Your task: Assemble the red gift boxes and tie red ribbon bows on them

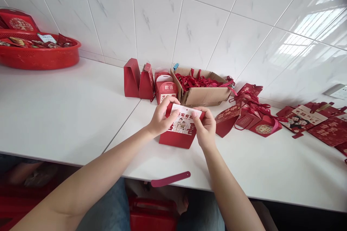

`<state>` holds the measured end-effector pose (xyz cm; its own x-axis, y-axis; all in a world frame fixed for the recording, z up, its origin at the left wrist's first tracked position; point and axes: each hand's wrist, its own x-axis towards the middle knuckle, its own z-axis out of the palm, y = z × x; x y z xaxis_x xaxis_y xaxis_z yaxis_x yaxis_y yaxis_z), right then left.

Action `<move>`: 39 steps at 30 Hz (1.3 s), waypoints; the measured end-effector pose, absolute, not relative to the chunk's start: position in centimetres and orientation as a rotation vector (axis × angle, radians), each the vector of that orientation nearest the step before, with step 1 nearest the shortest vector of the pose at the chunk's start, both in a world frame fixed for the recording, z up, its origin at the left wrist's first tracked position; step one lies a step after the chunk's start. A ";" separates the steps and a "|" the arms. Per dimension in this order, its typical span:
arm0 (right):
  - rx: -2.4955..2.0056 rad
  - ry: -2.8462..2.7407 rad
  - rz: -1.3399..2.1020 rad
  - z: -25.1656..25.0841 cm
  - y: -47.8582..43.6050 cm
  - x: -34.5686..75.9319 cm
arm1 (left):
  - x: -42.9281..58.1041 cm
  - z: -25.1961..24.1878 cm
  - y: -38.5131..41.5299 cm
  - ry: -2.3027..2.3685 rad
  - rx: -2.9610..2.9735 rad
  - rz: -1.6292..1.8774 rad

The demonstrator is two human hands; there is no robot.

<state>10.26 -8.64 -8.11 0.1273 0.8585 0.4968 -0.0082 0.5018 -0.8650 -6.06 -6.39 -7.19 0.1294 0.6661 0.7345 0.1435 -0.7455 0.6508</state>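
Observation:
Between my two hands is a red paper gift box (177, 140) with a white printed panel showing a drawn couple and red characters. My left hand (165, 117) grips its upper left side, thumb on the front and fingers behind. On the upper right my right hand (204, 126) pinches it the same way. The box stands on or just above the white table; its back is hidden. Near the table's front edge, below the box, lies a dark red strip (170, 179) with small holes at its ends.
Behind my hands sits an open cardboard box (208, 95) of red ribbons. Red gift boxes (132, 79) stand left of it; ribboned boxes (264, 126) and flat red cartons (325, 126) lie right. A red basket (40, 57) of packets stands far left, and a tiled wall (157, 18) rises behind.

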 end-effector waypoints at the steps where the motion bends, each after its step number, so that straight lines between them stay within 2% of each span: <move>1: -0.844 -1.293 0.767 -8.1 -8.7 10.2 | -6.0 -7.2 -6.4 0.783 1.987 1.638; 39: -0.881 -1.413 0.726 -7.6 -8.9 10.5 | -6.0 -7.2 -6.3 0.796 1.981 1.630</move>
